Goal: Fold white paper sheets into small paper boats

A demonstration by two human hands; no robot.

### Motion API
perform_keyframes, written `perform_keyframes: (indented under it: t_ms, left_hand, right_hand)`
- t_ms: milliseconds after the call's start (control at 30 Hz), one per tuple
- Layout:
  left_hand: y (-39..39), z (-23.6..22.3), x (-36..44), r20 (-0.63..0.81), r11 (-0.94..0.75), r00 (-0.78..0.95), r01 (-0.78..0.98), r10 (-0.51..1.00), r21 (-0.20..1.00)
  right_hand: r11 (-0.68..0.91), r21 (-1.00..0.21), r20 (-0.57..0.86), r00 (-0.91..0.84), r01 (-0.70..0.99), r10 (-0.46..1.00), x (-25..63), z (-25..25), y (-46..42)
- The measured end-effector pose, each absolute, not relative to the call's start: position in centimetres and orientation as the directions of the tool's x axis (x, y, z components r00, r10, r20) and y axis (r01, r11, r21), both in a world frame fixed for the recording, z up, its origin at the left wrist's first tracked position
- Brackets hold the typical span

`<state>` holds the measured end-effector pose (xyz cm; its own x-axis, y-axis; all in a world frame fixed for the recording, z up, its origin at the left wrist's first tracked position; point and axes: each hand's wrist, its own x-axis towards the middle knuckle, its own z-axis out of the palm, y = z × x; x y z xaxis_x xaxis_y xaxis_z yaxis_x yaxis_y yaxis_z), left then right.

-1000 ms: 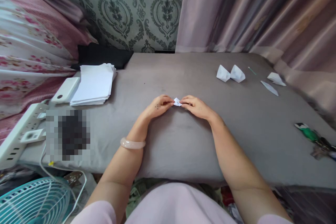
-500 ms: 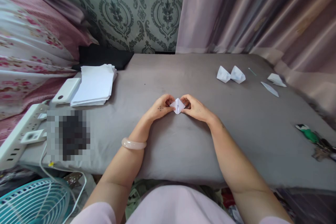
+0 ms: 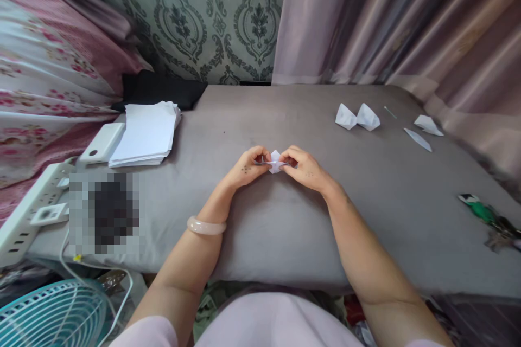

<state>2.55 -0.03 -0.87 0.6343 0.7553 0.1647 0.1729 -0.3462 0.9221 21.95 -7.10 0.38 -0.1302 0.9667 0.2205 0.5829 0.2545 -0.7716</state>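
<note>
A small folded white paper (image 3: pixel 275 163) is held between both hands above the middle of the grey cloth-covered table (image 3: pixel 280 238). My left hand (image 3: pixel 250 167) pinches its left corner between thumb and fingers. On the opposite corner, my right hand (image 3: pixel 303 167) has a matching pinch. The paper's upper point shows between the fingertips; parts of its sides are hidden behind them. A pale bangle (image 3: pixel 207 225) sits on my left forearm.
Folded paper shapes (image 3: pixel 357 117) stand at the back right, near a boat-like paper piece (image 3: pixel 428 125) and a flat sliver (image 3: pixel 418 140). Keys with a green tag (image 3: pixel 482 210) lie at right. A paper stack (image 3: pixel 144 133), power strip (image 3: pixel 35 211) and fan (image 3: pixel 52 314) are at left.
The paper in my hands has changed from a flat-looking diamond to a shape with a crosswise fold at its middle. My fingers have shifted slightly inward over its corners.
</note>
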Motion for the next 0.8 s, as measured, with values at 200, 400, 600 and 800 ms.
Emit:
perform_keyframes:
  t_ms: [200, 400, 600, 800]
  left_hand:
    - [1.3, -1.9, 3.4, 0.097, -0.273, 0.581, 0.223, 0.808, 0.936]
    - [2.3, -2.7, 4.2, 0.131, -0.417, 0.596, 0.372, 0.792, 0.829]
    - [2.2, -2.8, 3.8, 0.276, -0.663, 0.703, 0.36, 0.655, 0.656]
    - [1.4, -2.1, 2.7, 0.292, -0.772, 0.802, 0.295, 0.52, 0.563]
  right_hand:
    - [0.121, -0.822, 0.156, 0.015, 0.556, 0.988, 22.5, -1.2, -5.5]
    - [0.046, -0.804, 0.081, 0.033, 0.593, 0.996, 22.6, -2.9, -3.9]
    - [0.171, -0.794, 0.151, -0.083, 0.584, 0.985, 22.9, -3.0, -4.4]
    - [0.224, -0.725, 0.147, -0.171, 0.651, 0.974, 23.4, -2.2, -5.9]
